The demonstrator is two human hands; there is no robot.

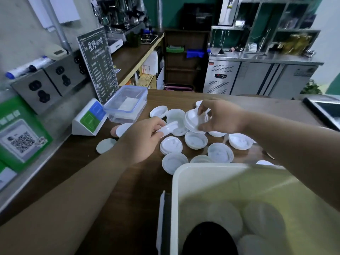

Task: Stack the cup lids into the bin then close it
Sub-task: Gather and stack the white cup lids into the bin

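The left grip (141,142) pinches one lid (168,128) by its rim, edge turned toward the right grip (222,116). That grip curls round a small tilted stack (195,122) just beside it, likely so the single lid can nest on. Loose lids (196,140) lie on the worktop (128,190) beneath both grips; the open bin (176,181), nearer the person, already holds some.

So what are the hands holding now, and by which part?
Left hand pinches a lid by its rim; right hand grips a second lid across its rim.
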